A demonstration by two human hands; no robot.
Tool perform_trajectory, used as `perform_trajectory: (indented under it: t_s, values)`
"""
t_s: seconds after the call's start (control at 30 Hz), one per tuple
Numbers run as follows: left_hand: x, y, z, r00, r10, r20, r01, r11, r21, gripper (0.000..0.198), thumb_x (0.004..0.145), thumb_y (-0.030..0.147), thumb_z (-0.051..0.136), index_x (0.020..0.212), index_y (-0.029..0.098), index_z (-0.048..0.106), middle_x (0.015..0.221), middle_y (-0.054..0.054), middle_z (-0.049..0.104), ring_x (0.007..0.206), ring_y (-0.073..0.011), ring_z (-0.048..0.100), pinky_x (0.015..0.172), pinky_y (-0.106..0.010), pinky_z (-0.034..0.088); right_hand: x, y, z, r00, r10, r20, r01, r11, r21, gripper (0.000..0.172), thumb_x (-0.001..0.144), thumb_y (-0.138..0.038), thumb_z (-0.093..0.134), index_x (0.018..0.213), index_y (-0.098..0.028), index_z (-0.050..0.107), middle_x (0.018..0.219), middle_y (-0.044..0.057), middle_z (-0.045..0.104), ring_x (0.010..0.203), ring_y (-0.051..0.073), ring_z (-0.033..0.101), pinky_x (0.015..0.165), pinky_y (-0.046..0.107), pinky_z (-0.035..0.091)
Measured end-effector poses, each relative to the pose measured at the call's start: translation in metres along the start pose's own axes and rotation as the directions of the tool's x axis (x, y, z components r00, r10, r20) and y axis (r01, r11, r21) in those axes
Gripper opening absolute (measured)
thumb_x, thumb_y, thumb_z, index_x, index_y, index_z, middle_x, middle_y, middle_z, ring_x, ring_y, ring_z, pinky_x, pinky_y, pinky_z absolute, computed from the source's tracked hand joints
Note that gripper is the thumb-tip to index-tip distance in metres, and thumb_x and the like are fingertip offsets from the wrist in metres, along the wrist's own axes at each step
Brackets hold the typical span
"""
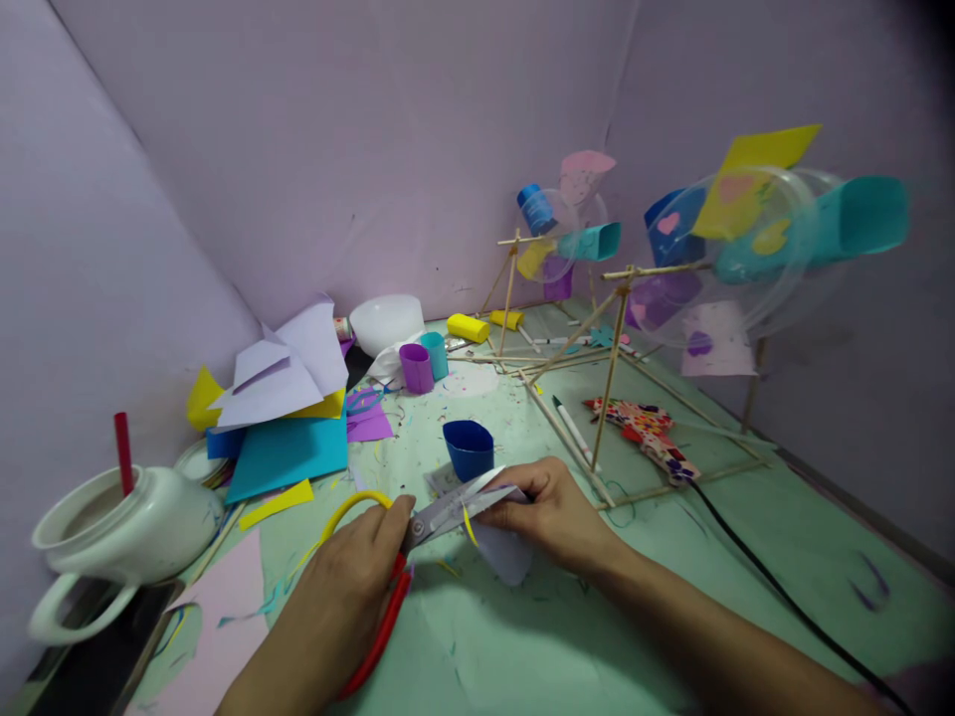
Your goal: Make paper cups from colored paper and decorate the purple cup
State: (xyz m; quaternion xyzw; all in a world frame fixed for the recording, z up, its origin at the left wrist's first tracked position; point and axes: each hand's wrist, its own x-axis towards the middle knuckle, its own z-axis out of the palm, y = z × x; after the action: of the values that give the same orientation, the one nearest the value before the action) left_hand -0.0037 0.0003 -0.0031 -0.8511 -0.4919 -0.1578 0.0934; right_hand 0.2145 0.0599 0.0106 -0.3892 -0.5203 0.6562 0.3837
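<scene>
My left hand [350, 567] is wrapped round the scissors [384, 636], which have one yellow and one red handle. Their blades lie partly apart around a piece of white paper [503, 549]. My right hand [548, 512] pinches that paper from the right, close to the blade tips. A thin yellow strip [470, 525] hangs at the blades. Just behind the paper stands a dark blue paper cup [470, 452]. Farther back a purple paper cup [416, 369] and a teal paper cup [434, 355] stand side by side.
Two stick-framed wheels with coloured paper cups, one near [776, 259] and one far [548, 234], stand at the right. A patterned glue gun [646, 433] trails a black cord. Paper sheets [290, 452] and a white teapot-shaped pot [160, 522] are at the left.
</scene>
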Motion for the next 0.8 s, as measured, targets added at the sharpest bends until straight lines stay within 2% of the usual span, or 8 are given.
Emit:
perform_trajectory:
  t_s: [0.23, 0.5, 0.63, 0.8]
  values:
    - [-0.006, -0.004, 0.009, 1.0, -0.019, 0.004, 0.019, 0.999, -0.035, 0.044, 0.083, 0.01, 0.035, 0.126, 0.019, 0.038, 0.095, -0.013, 0.069, 0.077, -0.0254, 0.068, 0.063, -0.038, 0.057, 0.0, -0.003, 0.002, 0.999, 0.04, -0.008, -0.039, 0.998, 0.053, 0.008, 0.052, -0.02, 0.073, 0.057, -0.014, 0.073, 0.05, -0.003, 0.059, 0.047, 0.007, 0.046, 0.045, 0.019, 0.035]
    - [0.001, -0.004, 0.001, 0.998, 0.053, -0.018, -0.053, 0.998, 0.037, 0.041, 0.081, 0.009, 0.035, 0.121, 0.018, 0.04, 0.083, -0.01, 0.07, 0.061, -0.0223, 0.068, 0.053, -0.032, 0.056, 0.0, -0.002, 0.002, 0.999, 0.049, 0.003, -0.049, 0.998, 0.045, 0.007, 0.052, -0.02, 0.073, 0.056, -0.015, 0.074, 0.051, -0.004, 0.058, 0.047, 0.006, 0.044, 0.046, 0.019, 0.034]
    - [-0.001, -0.005, 0.001, 1.0, 0.021, -0.012, -0.02, 0.999, 0.043, 0.042, 0.08, 0.009, 0.035, 0.121, 0.018, 0.043, 0.086, -0.011, 0.071, 0.064, -0.0235, 0.069, 0.054, -0.035, 0.057, 0.0, -0.002, 0.002, 0.998, 0.056, -0.013, -0.056, 0.998, 0.019, 0.009, 0.053, -0.021, 0.072, 0.058, -0.014, 0.075, 0.049, -0.004, 0.056, 0.046, 0.007, 0.044, 0.045, 0.019, 0.034]
    - [-0.002, -0.005, -0.003, 0.989, -0.066, 0.135, 0.074, 0.996, -0.053, 0.042, 0.081, 0.011, 0.038, 0.119, 0.021, 0.051, 0.088, -0.009, 0.072, 0.071, -0.0221, 0.069, 0.061, -0.033, 0.056, 0.001, -0.001, 0.0, 0.999, 0.034, -0.014, -0.034, 0.999, -0.004, 0.008, 0.054, -0.021, 0.072, 0.058, -0.014, 0.074, 0.048, -0.004, 0.055, 0.047, 0.007, 0.043, 0.046, 0.02, 0.034]
